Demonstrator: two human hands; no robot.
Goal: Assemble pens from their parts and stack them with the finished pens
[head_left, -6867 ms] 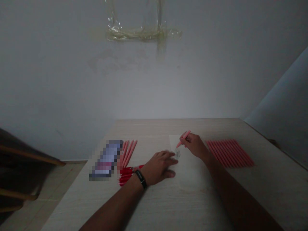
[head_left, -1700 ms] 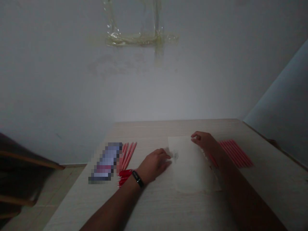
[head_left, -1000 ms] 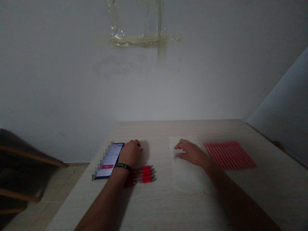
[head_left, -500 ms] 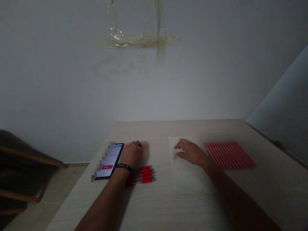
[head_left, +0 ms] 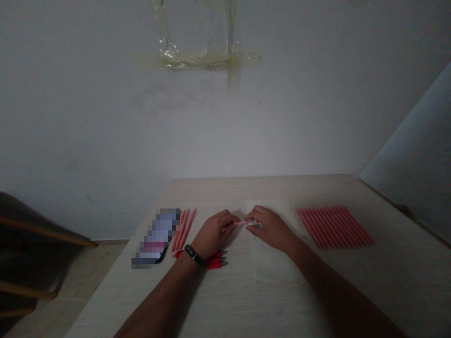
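Pink pencil (head_left: 239, 224) pinched in the left hand (head_left: 213, 233), just brought across from the phone side, its end over the white paper sheet (head_left: 271, 253). Right hand (head_left: 269, 228) curled at the far end, contact unclear. Red pens (head_left: 216, 259) lie below the left wrist, more pink pencils (head_left: 183, 230) beside the blurred phone (head_left: 155, 239), and a pink pencil row (head_left: 334, 226) on the right of the light wood-grain table (head_left: 246, 305).
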